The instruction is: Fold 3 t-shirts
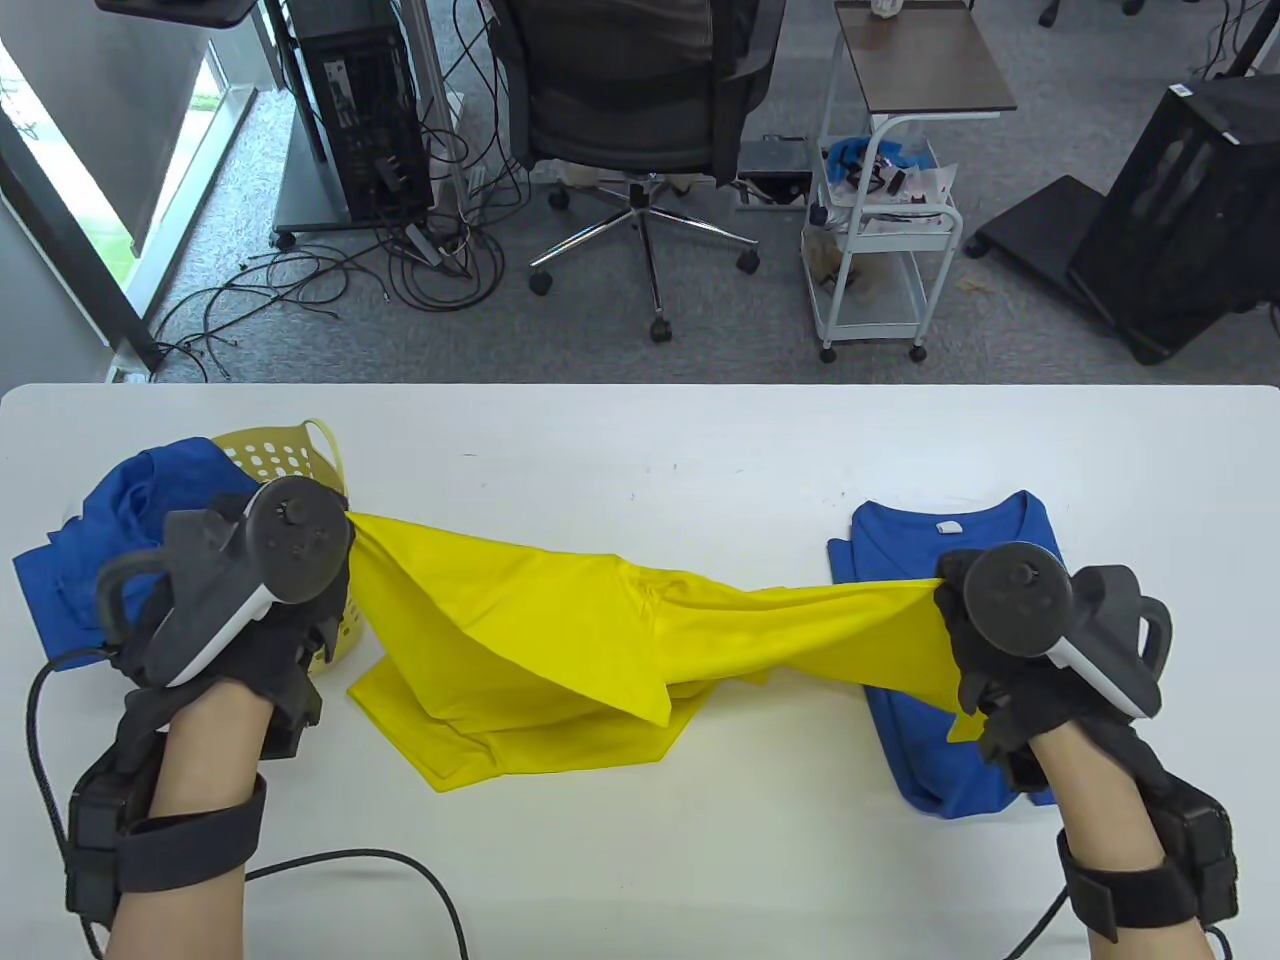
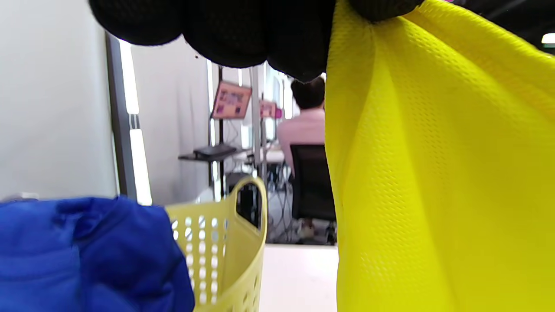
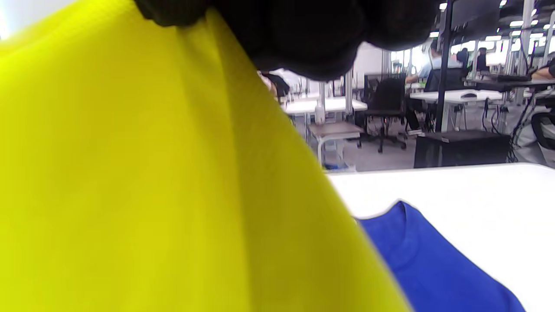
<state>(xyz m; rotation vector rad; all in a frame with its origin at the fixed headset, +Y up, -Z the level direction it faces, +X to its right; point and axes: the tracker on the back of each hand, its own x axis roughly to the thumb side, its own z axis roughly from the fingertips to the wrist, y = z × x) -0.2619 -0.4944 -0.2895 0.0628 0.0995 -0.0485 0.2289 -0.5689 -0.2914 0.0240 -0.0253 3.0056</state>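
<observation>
Yellow shirt (image 1: 560, 640), a fine mesh knit, hangs stretched between both hands: left hand (image 1: 255, 590) and right hand (image 1: 1010, 640) each pinch an edge, its middle sagging crumpled onto the table (image 1: 640, 440). One blue shirt (image 1: 950, 540) lies folded under the right hand; another blue one (image 1: 110, 530) sits bunched in the perforated basket (image 1: 290, 450), unfolded, so I judge one of three done.

Trackers cover both the left hand (image 1: 262, 590) and right hand (image 1: 1010, 640) in the table view, so the finger grip on the yellow shirt (image 1: 560, 640) can't be seen there. The basket (image 1: 290, 455) at 9 o'clock is mostly hidden. The folded blue shirt (image 1: 930, 540) is half covered. Right wrist view's blurry.
</observation>
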